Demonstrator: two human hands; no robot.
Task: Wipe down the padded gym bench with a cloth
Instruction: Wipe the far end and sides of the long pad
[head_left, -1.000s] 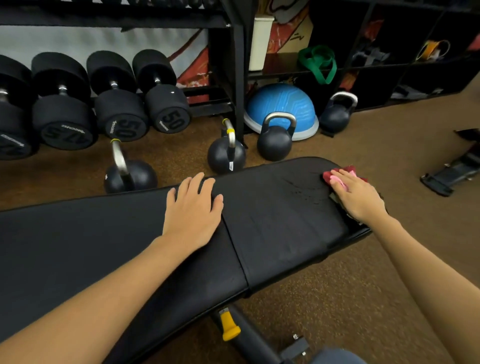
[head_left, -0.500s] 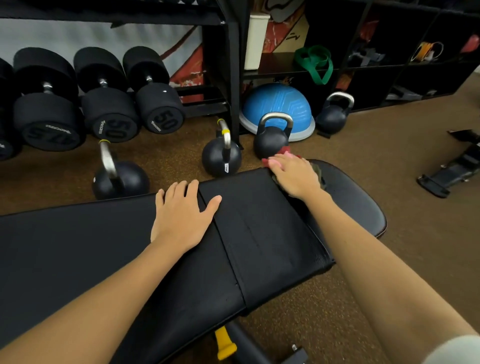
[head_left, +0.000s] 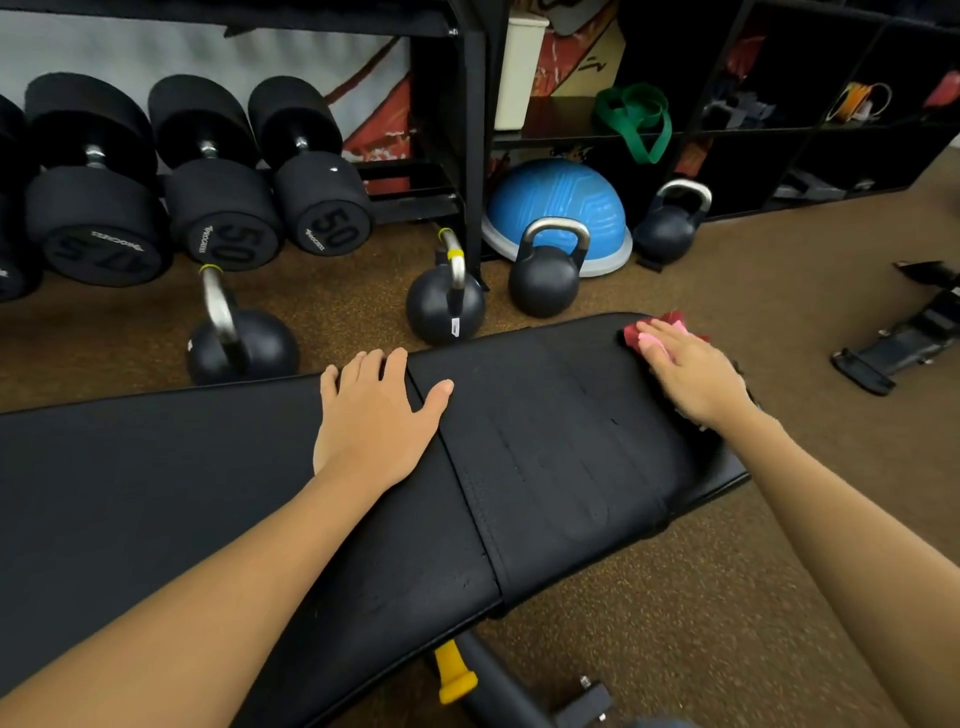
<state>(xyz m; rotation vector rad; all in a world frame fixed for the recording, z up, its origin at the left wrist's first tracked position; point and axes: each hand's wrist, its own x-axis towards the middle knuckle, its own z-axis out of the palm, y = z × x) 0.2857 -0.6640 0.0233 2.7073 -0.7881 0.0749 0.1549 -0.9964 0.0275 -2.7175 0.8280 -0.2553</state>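
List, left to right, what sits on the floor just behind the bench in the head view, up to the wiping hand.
Kettlebell with yellow-ringed handle → second yellow-banded kettlebell → plain-handled kettlebell → blue balance dome → kettlebell by the shelves; then, on the bench, the right hand pressing the red cloth.

kettlebells (head_left: 543, 280), dumbbells (head_left: 322, 208), blue balance dome (head_left: 558, 195), green band (head_left: 636, 117)
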